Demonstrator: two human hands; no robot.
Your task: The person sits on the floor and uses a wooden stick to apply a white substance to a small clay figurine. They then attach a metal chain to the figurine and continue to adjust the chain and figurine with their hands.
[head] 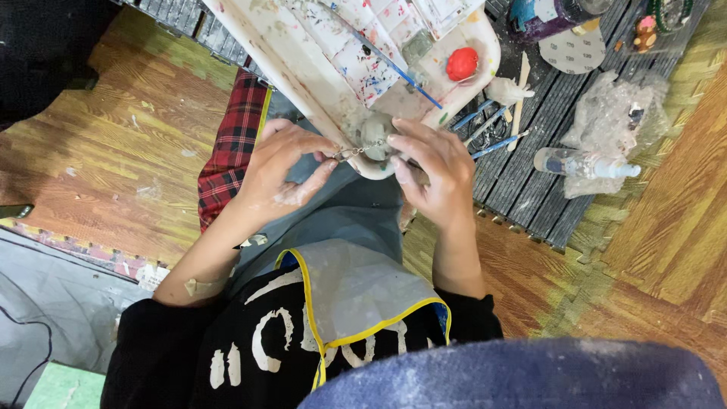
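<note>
My left hand (282,168) pinches one end of a thin metal chain (360,150), its fingers dusted with white clay. My right hand (433,170) holds a small grey clay lump (376,130) to which the chain leads. Both hands meet at the near edge of a white board (303,60) that rests across my lap. A grey apron with yellow trim (356,288) covers my front.
A paint-splattered palette (363,45) with a blue-handled brush (401,72) and a red clay ball (462,64) lie on the board. On the dark mat to the right are sculpting tools (492,129), a spray bottle (579,163), crumpled plastic (617,113). Red plaid cloth (231,148) lies at left.
</note>
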